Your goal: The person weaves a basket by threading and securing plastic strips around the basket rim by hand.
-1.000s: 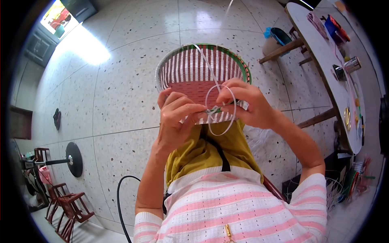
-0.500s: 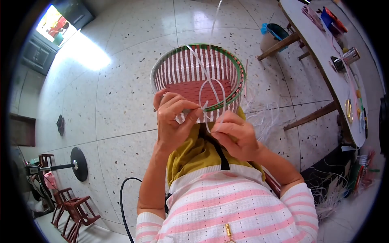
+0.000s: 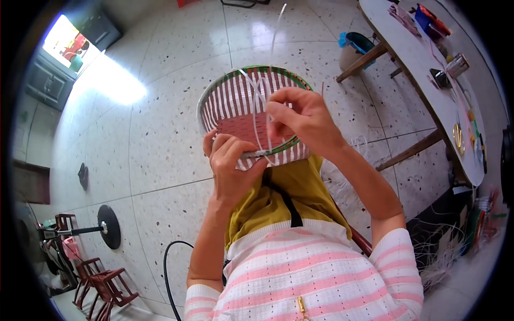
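One tiled, speckled floor (image 3: 160,160) extends beneath the whole scene. A long pale worktop (image 3: 415,59) occupies the right side, its left edge facing the person. The basket (image 3: 227,104), striped red and white with a partly green rim, sits tilted at the knees of the mustard trousers (image 3: 313,182), well apart from that edge. A bin (image 3: 349,58) stands by the worktop's left edge. The left hand (image 3: 231,155) has its grip closed on the basket's near rim, fingers above, thumb lower. The right hand (image 3: 300,115) is raised over the basket's right side, its grip pinching a white strip (image 3: 251,83). A metallic can (image 3: 458,65) and gold-handled scissors (image 3: 458,139) lie on the worktop, the scissors toward the near end. The strip, narrowest, crosses the far rim and loops above the interior.
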A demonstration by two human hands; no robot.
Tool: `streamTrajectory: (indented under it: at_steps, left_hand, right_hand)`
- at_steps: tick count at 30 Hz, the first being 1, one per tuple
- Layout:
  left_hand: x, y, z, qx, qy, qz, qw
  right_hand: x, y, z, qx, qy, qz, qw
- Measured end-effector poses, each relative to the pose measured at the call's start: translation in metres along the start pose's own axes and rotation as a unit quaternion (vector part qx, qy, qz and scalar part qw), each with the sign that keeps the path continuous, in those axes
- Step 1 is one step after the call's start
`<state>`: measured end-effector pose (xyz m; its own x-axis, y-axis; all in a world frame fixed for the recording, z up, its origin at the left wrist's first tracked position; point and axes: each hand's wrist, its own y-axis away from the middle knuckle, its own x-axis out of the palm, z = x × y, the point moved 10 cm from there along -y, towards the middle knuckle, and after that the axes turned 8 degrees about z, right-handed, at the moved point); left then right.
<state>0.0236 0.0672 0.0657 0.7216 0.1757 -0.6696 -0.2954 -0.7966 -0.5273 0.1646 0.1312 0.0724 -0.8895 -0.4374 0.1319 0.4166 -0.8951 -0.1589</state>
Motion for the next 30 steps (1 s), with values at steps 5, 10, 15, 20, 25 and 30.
streamTrajectory:
  at_steps: [5,10,15,20,25,30]
  left_hand:
    - [-0.005,0.001,0.0,0.005,-0.009,-0.038,0.999]
    - [-0.004,-0.001,0.001,0.024,-0.016,-0.044,0.999]
    - [-0.005,-0.005,-0.002,0.027,-0.006,-0.041,0.999]
    - [-0.006,-0.003,-0.001,0.028,-0.003,-0.05,0.998]
    - [-0.005,-0.004,-0.001,0.036,-0.005,-0.04,0.999]
    - [-0.011,-0.007,0.01,0.019,0.007,-0.055,0.998]
  right_hand:
    - [0.004,0.01,-0.001,-0.063,0.024,-0.024,0.997]
    - [0.037,0.066,0.021,-0.15,0.395,0.029,0.906]
    - [0.043,0.072,0.015,-0.196,0.389,-0.005,0.9]
    - [0.031,0.077,-0.006,-0.187,0.352,-0.083,0.913]
    - [0.038,0.071,0.007,-0.275,0.342,-0.062,0.896]
    - [0.04,0.102,0.047,-0.23,0.202,0.11,0.946]
